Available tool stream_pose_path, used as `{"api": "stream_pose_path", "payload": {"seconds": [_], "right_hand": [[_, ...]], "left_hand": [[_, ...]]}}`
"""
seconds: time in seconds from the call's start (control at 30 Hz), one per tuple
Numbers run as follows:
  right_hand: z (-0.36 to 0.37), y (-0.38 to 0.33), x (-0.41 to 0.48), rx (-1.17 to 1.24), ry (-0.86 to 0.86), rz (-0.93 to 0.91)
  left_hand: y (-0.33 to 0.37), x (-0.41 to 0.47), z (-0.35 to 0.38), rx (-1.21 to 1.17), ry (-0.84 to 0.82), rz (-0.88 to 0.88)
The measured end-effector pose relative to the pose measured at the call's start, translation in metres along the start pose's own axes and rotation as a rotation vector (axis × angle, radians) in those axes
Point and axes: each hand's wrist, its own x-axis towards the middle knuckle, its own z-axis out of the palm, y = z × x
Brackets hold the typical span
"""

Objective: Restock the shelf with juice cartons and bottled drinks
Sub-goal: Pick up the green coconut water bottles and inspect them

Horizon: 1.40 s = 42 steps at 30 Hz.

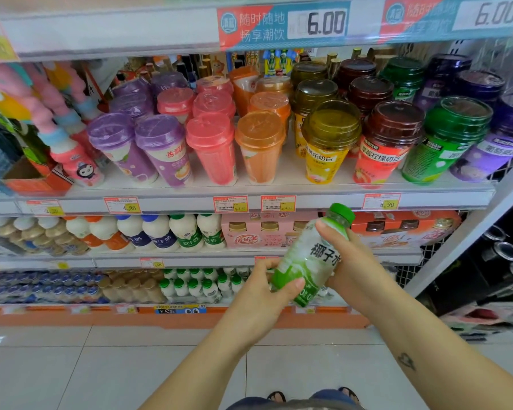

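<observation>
A green-capped coconut water bottle point(310, 255) with a green and white label is held tilted in front of the shelves. My left hand point(267, 291) grips its lower end from the left, thumb across the green base. My right hand point(348, 255) wraps round its upper body from the right, thumb just under the neck. Behind the bottle run the shelf rows point(249, 202).
Capped drink cups point(211, 143) in purple, pink, orange, yellow, red and green fill the upper shelf. Small milk bottles point(160, 232) and pink multipacks point(258, 235) sit one shelf down. The lowest row holds green-capped bottles point(196, 284). A white tiled floor point(131, 365) lies below.
</observation>
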Motion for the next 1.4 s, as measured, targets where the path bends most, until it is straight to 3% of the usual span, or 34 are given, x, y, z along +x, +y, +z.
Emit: {"api": "stream_pose_path", "payload": {"seconds": [0.23, 0.4, 0.73, 0.93, 1.1, 1.2, 1.4], "right_hand": [[-0.015, 0.008, 0.001, 0.400, 0.048, 0.261], [-0.020, 0.018, 0.000, 0.495, 0.039, 0.332], [-0.004, -0.001, 0.001, 0.066, -0.024, 0.144], [0.007, -0.021, -0.009, -0.129, -0.096, 0.069], [0.011, -0.066, -0.013, -0.327, -0.212, -0.027], [0.016, -0.099, -0.017, -0.493, -0.187, -0.171], [0.040, -0.151, -0.026, -0.453, -0.276, -0.370]], "left_hand": [[-0.005, -0.002, -0.004, -0.444, -0.167, -0.210], [-0.009, 0.000, -0.002, -0.415, -0.198, -0.246], [-0.006, -0.001, -0.004, -0.198, -0.212, -0.124], [0.005, 0.002, -0.014, -0.213, -0.210, -0.049], [0.024, 0.007, -0.040, -0.243, -0.240, 0.005], [0.048, 0.007, -0.062, -0.184, -0.214, 0.122], [0.116, 0.000, -0.110, 0.082, -0.090, 0.332]]}}
